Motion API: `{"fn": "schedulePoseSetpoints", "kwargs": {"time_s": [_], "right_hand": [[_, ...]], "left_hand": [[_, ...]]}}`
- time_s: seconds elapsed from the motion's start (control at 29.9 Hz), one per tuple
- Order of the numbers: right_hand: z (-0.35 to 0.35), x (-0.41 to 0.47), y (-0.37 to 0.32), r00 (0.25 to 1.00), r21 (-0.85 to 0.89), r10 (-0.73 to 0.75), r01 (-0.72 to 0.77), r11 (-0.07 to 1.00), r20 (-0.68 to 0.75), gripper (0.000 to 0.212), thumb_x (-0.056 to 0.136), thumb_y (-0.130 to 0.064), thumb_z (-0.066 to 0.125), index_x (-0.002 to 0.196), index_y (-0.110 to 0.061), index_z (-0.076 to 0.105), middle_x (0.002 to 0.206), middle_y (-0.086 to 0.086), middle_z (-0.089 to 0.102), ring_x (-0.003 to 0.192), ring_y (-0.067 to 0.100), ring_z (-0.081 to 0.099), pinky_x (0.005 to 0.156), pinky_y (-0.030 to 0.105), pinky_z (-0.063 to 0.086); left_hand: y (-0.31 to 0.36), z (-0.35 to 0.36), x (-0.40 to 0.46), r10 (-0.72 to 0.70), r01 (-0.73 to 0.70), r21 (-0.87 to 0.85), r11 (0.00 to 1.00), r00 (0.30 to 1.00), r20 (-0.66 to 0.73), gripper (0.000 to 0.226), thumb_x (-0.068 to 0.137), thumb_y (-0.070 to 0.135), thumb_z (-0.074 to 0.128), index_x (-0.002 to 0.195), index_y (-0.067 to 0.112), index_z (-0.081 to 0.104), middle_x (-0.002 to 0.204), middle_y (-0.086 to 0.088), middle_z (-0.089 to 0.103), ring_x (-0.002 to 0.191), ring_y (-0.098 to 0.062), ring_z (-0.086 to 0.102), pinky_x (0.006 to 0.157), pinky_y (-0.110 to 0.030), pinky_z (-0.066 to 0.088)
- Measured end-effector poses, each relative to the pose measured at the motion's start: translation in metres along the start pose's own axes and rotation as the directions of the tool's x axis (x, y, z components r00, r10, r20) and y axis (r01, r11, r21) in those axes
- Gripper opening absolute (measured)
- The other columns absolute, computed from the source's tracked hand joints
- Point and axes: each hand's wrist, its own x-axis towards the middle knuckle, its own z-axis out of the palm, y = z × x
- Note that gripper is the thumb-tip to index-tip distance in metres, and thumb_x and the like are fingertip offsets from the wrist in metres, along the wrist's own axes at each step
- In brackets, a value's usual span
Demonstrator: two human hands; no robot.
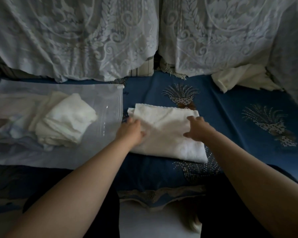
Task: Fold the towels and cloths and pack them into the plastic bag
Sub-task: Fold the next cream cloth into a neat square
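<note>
A sofa seat covered in a dark blue embroidered cloth (230, 107) fills the view, with white lace covers (76, 36) draped over the back cushions behind it; a crumpled cream cloth (239, 79) lies at the back right, still unfolded. On the left of the seat lies a large translucent plastic bag (101, 100), flat, its zip edge toward the centre; a loosely folded white cloth (65, 121) shows at its middle, whether inside or on top I cannot tell. Just beside the bag's edge sits a thick white terry towel (167, 133), folded into a rectangle; the left hand (131, 131) grips its left edge, thumb on top and fingers (129, 120) tucked at the fold; the right hand (196, 129) rests on the towel's right part, fingers spread and nearly straight, pressing and not gripping. The step in hand looks like the finishing of this towel's fold, or the start of lifting it; packing seems partly done. The next move probably calls for both hands under the bundle to keep it from unfolding, and the bag's mouth held open.
</note>
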Motion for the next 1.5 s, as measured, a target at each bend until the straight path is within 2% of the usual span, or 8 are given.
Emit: {"fn": "schedulePoseSetpoints", "kwargs": {"time_s": [0.2,0.5,0.63,0.8,1.04,1.24,1.37,1.5], "right_hand": [[0.004,0.003,0.008,0.963,0.169,0.259,-0.269,0.948,0.078,0.104,0.071,-0.049,0.075,0.144,0.002,0.021,0.133,0.019,0.049,0.117,0.033,0.053,0.095,0.039,0.046],[0.003,-0.005,0.015,0.977,0.5,0.166,-0.08,0.862,-0.131,0.034,0.08,-0.038,0.067,0.099,-0.01,0.063,0.125,0.015,0.053,0.101,0.027,0.056,0.082,0.036,0.048],[-0.021,-0.033,0.01,0.922,0.866,0.167,0.25,0.433,-0.349,0.053,0.085,-0.023,0.066,0.133,-0.011,0.049,0.136,0.006,0.045,0.118,0.019,0.048,0.092,0.029,0.042],[-0.053,-0.064,-0.002,0.923,0.915,0.103,0.345,0.208,-0.372,0.015,0.072,-0.024,0.058,0.084,-0.021,0.066,0.084,-0.002,0.062,0.085,0.018,0.055,0.073,0.032,0.042],[-0.033,-0.061,-0.037,0.975,0.928,0.155,0.097,0.359,-0.161,0.011,0.089,-0.03,0.059,0.095,-0.023,0.064,0.104,0.01,0.068,0.086,0.02,0.062,0.08,0.038,0.052],[0.002,-0.07,-0.108,0.969,0.993,-0.245,0.01,0.116,0.019,0.039,0.087,-0.048,0.055,0.107,-0.016,0.065,0.095,0.007,0.074,0.086,0.023,0.072,0.075,0.04,0.057],[0.016,-0.048,-0.139,0.991,0.996,-0.13,0.041,0.083,-0.03,0.028,0.087,-0.01,0.062,0.115,-0.006,0.059,0.096,0.011,0.068,0.076,0.018,0.068,0.053,0.027,0.054],[0.029,-0.018,-0.169,0.997,0.99,-0.046,0.062,0.13,-0.056,0.039,0.081,-0.007,0.065,0.118,-0.009,0.055,0.107,0.014,0.066,0.087,0.026,0.067,0.066,0.035,0.058]], "left_hand": [[-0.013,0.0,0.021,-0.223,0.228,-0.272,0.935,0.974,0.051,0.07,0.083,0.046,0.064,0.134,0.004,0.041,0.13,-0.016,0.052,0.113,-0.031,0.055,0.086,-0.036,0.045],[-0.004,-0.039,-0.005,-0.144,0.014,-0.55,0.835,0.971,-0.193,0.032,0.089,0.032,0.059,0.102,0.003,0.062,0.119,-0.011,0.06,0.104,-0.028,0.059,0.09,-0.031,0.046],[-0.003,-0.084,-0.045,-0.097,-0.323,-0.701,0.636,0.867,-0.488,0.02,0.087,0.025,0.064,0.101,0.01,0.065,0.137,0.007,0.044,0.122,-0.006,0.044,0.097,-0.016,0.033],[-0.018,-0.108,-0.065,-0.13,-0.406,-0.859,0.311,0.878,-0.461,0.025,0.084,0.03,0.067,0.098,0.009,0.069,0.096,-0.001,0.067,0.091,-0.015,0.063,0.079,-0.034,0.049],[-0.012,-0.096,-0.054,-0.183,-0.084,-0.739,0.668,0.944,-0.273,0.039,0.093,0.032,0.056,0.126,0.011,0.058,0.119,-0.007,0.063,0.105,-0.022,0.06,0.083,-0.028,0.045],[0.002,-0.093,-0.069,0.27,0.045,-0.873,0.486,0.942,0.199,0.058,0.092,0.06,0.031,0.125,0.019,0.056,0.125,-0.004,0.059,0.109,-0.022,0.061,0.082,-0.037,0.057],[-0.028,-0.098,-0.056,0.046,-0.132,-0.628,0.767,0.987,-0.152,0.043,0.093,0.053,0.043,0.091,0.016,0.064,0.092,0.0,0.071,0.079,-0.016,0.069,0.079,-0.041,0.057],[-0.057,-0.104,-0.053,-0.058,-0.305,-0.433,0.848,0.759,-0.649,0.015,0.09,0.03,0.058,0.091,0.016,0.064,0.089,0.001,0.067,0.074,-0.017,0.063,0.07,-0.037,0.053]]}}
